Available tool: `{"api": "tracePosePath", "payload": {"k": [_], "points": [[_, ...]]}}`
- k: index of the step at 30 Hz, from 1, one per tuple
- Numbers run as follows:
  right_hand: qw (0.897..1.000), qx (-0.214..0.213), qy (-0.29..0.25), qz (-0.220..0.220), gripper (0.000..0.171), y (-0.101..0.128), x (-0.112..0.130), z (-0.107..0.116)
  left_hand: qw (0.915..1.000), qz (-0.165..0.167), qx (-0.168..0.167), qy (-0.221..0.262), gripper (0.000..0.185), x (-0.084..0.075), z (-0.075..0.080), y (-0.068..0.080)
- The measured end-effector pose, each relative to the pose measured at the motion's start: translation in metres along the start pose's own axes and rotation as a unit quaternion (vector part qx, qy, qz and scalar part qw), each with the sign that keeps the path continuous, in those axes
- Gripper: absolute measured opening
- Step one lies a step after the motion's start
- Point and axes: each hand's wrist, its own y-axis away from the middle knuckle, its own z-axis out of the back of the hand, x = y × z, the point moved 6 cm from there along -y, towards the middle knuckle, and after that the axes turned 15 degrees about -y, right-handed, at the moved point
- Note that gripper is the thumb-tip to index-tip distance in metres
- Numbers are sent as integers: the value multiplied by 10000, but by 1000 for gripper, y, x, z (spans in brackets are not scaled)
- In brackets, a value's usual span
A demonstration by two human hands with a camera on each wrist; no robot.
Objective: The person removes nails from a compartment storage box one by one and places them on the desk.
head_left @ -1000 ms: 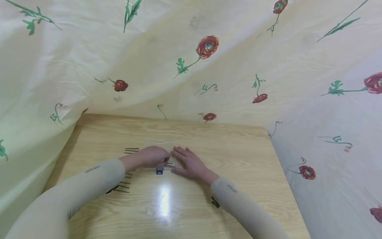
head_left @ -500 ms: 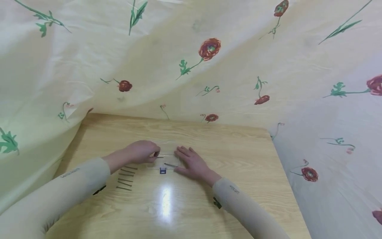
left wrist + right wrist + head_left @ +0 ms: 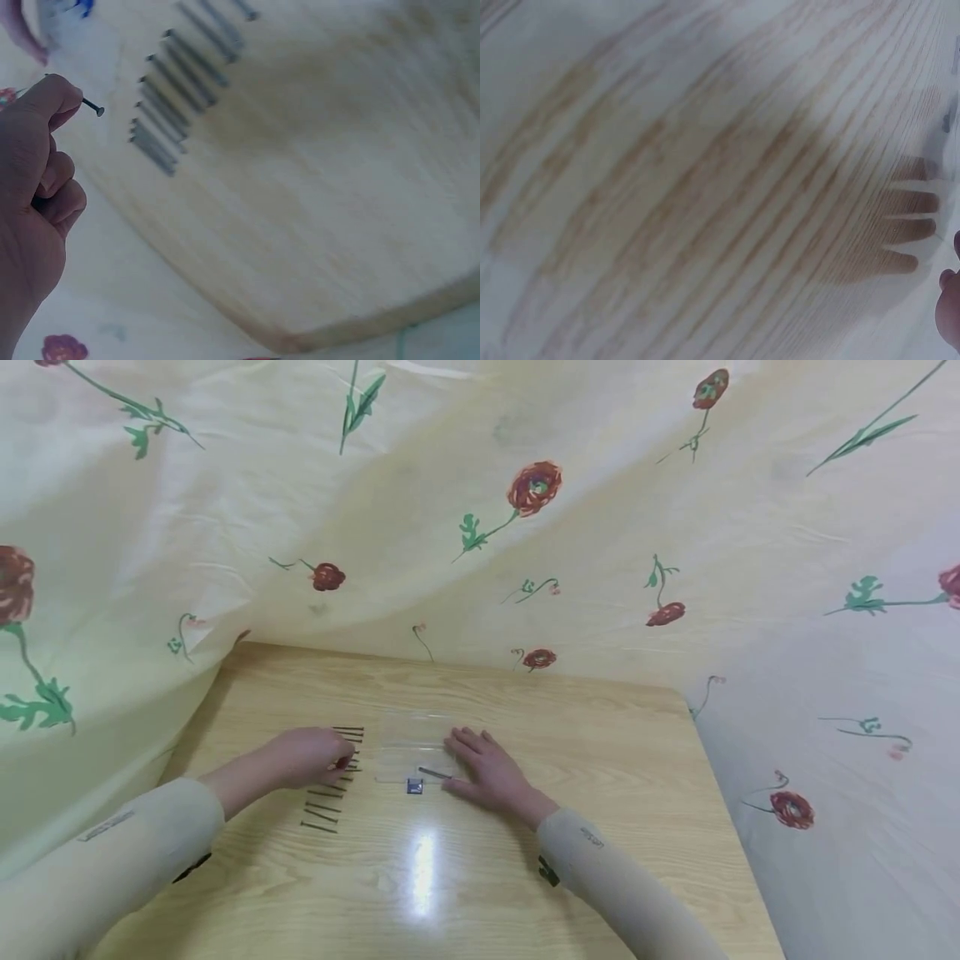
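Note:
My left hand [image 3: 307,756] is over the upper part of a row of dark nails [image 3: 318,827] laid side by side at the left of the table. In the left wrist view its thumb and forefinger pinch one nail [image 3: 91,105], whose head sticks out past the fingertips. A clear plastic box [image 3: 412,748] with a small blue label [image 3: 415,787] lies to the right of the row, with a nail [image 3: 435,773] at its lower right. My right hand [image 3: 491,777] rests at the box's right edge, fingers straight; in the right wrist view only a bit of it shows.
The wood-grain table [image 3: 600,793] ends in a rounded edge. A floral cloth [image 3: 420,527] hangs behind it and down both sides. A bright light reflection falls on the tabletop in front of the box.
My left hand has moved left from the box to the nail row, bringing a nail along. One nail shows in the box where two showed before. My right hand has stayed at the box.

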Motion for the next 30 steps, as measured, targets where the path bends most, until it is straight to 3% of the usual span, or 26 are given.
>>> {"api": "tracePosePath", "payload": {"k": [6,13,22,30], "points": [[10000,60,27,-57,82,3,-3,0,9991,-198,-97,373,27,-16,-27,21],[9998,74,-189,-60,82,7,0,0,9981,-462,-228,328,32,-31,-44,38],[9997,1,-253,-3,81,8,2,0,9952,-924,-307,74,34,-46,-51,52],[9995,57,-297,-92,82,7,1,0,9945,-1014,-266,30,35,-47,-62,54]]}}
